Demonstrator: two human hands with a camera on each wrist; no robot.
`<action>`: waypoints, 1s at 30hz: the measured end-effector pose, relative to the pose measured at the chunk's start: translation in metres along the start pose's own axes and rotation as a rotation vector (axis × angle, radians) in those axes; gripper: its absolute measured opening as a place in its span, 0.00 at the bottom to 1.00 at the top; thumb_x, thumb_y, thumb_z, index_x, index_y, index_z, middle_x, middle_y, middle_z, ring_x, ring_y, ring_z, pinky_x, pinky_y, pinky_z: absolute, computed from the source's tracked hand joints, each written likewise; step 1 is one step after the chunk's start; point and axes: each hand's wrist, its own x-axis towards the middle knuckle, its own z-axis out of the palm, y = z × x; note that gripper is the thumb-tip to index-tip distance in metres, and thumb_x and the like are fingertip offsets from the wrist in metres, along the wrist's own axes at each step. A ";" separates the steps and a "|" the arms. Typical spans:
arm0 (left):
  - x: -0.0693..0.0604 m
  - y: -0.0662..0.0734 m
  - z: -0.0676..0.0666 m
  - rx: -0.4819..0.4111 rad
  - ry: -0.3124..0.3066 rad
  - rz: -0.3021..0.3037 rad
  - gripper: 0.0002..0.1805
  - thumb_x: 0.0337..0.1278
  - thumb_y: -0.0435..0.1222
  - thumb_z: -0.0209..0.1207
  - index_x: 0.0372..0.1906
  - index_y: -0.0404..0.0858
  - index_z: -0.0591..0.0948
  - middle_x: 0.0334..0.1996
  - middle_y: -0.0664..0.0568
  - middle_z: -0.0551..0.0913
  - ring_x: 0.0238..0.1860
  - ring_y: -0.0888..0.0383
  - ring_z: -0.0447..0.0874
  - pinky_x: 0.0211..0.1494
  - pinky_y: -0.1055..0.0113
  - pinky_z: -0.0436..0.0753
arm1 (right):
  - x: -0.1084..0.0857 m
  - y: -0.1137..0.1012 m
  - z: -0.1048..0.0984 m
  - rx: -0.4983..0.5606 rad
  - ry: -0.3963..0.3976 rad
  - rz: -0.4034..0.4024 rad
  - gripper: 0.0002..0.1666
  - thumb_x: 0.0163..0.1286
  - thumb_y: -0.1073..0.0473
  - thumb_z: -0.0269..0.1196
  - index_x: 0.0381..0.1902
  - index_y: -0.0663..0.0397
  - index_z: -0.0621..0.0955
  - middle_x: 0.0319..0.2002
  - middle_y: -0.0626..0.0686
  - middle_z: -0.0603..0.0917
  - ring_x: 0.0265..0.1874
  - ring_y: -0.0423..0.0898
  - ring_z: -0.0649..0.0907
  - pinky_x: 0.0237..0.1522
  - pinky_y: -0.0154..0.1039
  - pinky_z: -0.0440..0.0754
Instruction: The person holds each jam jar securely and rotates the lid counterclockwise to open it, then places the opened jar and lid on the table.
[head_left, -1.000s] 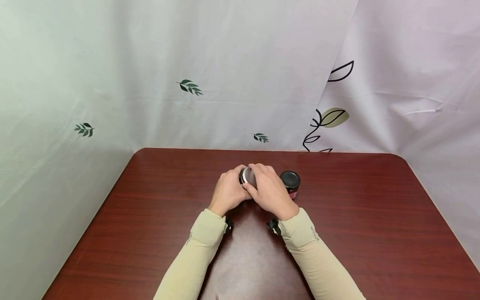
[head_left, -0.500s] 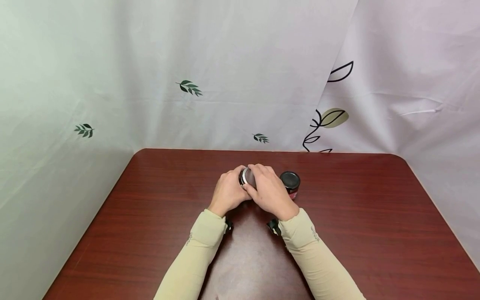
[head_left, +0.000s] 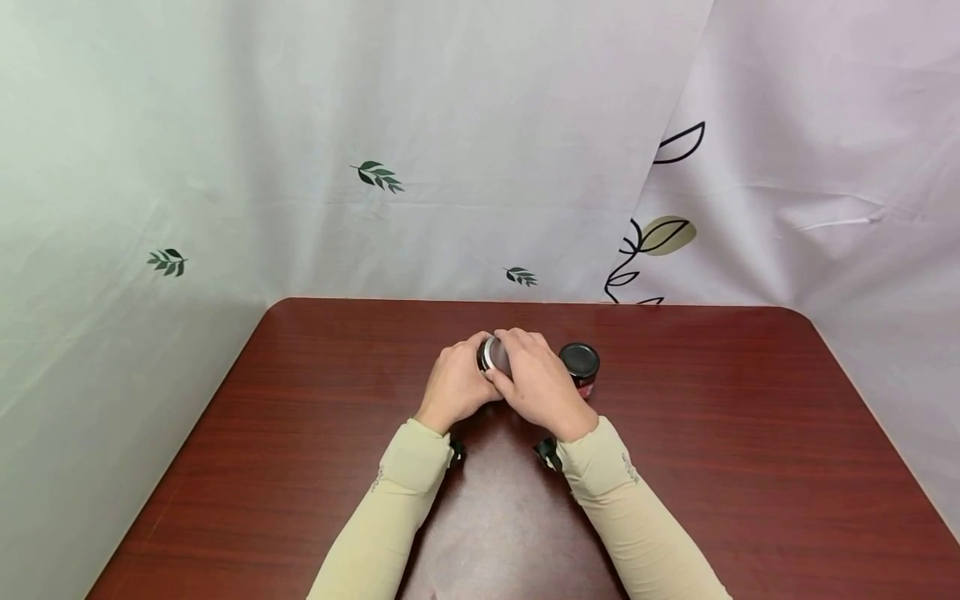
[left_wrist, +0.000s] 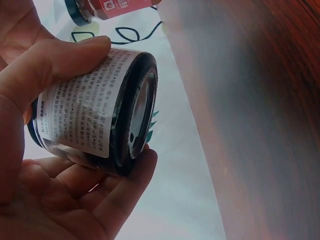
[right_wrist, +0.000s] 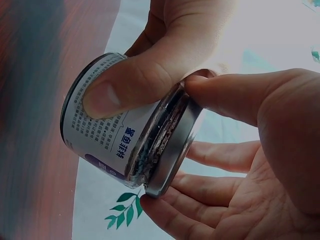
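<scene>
In the head view, my left hand (head_left: 456, 380) and my right hand (head_left: 543, 380) meet over one small jar (left_wrist: 82, 105), held tilted. Its body has a white label with dark print, and a dark base shows in the left wrist view. My left hand grips the body, the thumb lying across the label. The right wrist view shows my right thumb and fingers around the rim of the metallic-looking lid (right_wrist: 172, 150). The lid sits on the jar's mouth. Just right of my right hand stands a second jar (head_left: 580, 360), with a black top and a red label.
A reddish-brown wooden table (head_left: 720, 433) with rounded far corners lies beneath the hands. Behind it and along the sides hangs a white cloth (head_left: 465, 150) printed with leaves. Dark wrist straps (head_left: 549, 454) show at the sleeve cuffs.
</scene>
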 end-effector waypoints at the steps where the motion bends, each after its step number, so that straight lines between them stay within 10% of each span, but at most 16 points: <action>1: 0.000 0.000 0.000 -0.001 -0.002 -0.001 0.34 0.37 0.41 0.76 0.57 0.38 0.81 0.41 0.47 0.86 0.41 0.46 0.84 0.46 0.54 0.83 | 0.000 0.000 0.000 0.000 -0.003 0.001 0.30 0.67 0.58 0.68 0.62 0.68 0.75 0.57 0.63 0.79 0.57 0.63 0.76 0.59 0.51 0.75; 30: 0.000 -0.002 -0.003 -0.003 -0.006 0.005 0.35 0.33 0.38 0.76 0.56 0.36 0.81 0.40 0.45 0.86 0.40 0.46 0.84 0.45 0.55 0.83 | 0.000 0.001 0.000 0.009 0.006 -0.043 0.31 0.66 0.59 0.69 0.63 0.68 0.76 0.56 0.62 0.80 0.57 0.63 0.76 0.60 0.50 0.75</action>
